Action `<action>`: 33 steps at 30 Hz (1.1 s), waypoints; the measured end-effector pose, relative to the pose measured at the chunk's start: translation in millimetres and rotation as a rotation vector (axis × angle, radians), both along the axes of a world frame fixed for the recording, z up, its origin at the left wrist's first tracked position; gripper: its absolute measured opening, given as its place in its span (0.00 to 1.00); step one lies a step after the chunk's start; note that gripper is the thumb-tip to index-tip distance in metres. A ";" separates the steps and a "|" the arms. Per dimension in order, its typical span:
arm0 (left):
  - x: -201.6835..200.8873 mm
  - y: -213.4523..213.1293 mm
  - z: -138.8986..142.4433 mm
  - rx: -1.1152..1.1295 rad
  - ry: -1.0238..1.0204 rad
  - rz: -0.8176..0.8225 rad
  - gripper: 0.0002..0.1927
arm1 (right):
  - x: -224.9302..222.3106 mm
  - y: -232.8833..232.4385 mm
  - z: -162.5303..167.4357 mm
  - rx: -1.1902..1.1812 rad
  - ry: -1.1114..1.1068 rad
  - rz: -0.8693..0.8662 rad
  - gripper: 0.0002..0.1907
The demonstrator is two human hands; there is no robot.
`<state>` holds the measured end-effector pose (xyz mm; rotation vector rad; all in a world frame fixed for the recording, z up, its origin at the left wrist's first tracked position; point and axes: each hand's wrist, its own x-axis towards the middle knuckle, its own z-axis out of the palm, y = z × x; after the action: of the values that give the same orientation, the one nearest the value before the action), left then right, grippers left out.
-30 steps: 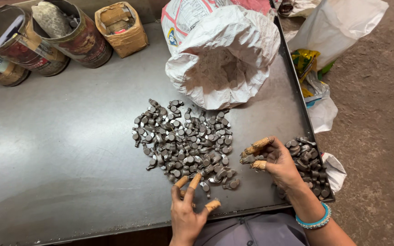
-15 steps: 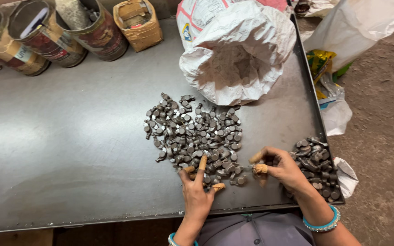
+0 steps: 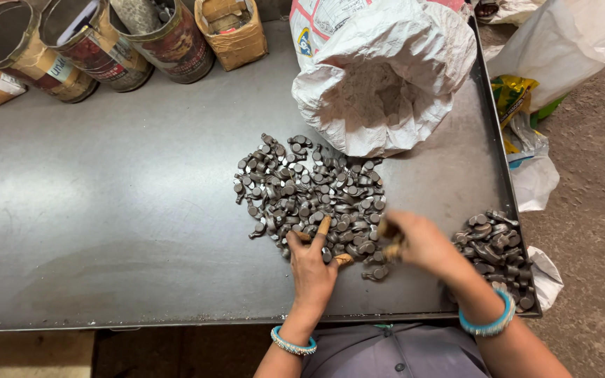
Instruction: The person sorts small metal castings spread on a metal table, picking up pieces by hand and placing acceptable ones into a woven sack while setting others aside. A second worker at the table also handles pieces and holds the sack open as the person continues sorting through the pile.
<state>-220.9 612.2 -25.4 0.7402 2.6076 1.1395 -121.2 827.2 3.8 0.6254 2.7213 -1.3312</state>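
White sack (image 3: 386,77) top right; labelled tins (image 3: 92,45) top left.

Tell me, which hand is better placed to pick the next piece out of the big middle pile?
Probably the left hand: its fingers already rest on the near edge of the big pile of metal pieces. The right hand is blurred, at that pile's right corner, beside the smaller pile.

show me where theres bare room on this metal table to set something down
The left half of the table is bare, between the tins at the back and the front edge. Crowded: the central pile of metal parts, the sack, the smaller pile at right.
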 end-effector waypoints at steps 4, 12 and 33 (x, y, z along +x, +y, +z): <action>-6.6 8.4 -3.1 -0.001 0.014 -0.002 0.48 | 33.4 -30.5 -23.0 0.300 0.194 -0.017 0.32; -8.4 19.2 13.0 -0.032 -0.003 0.006 0.48 | 42.9 -57.4 -26.4 0.266 0.244 -0.165 0.24; 31.0 20.0 -31.4 0.845 -1.072 -0.137 0.16 | 65.3 -18.9 -55.4 -1.118 0.149 -0.401 0.12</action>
<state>-189.9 632.2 -56.8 0.2437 1.1590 1.8873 -55.9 808.2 -51.6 0.9215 1.4729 -2.6579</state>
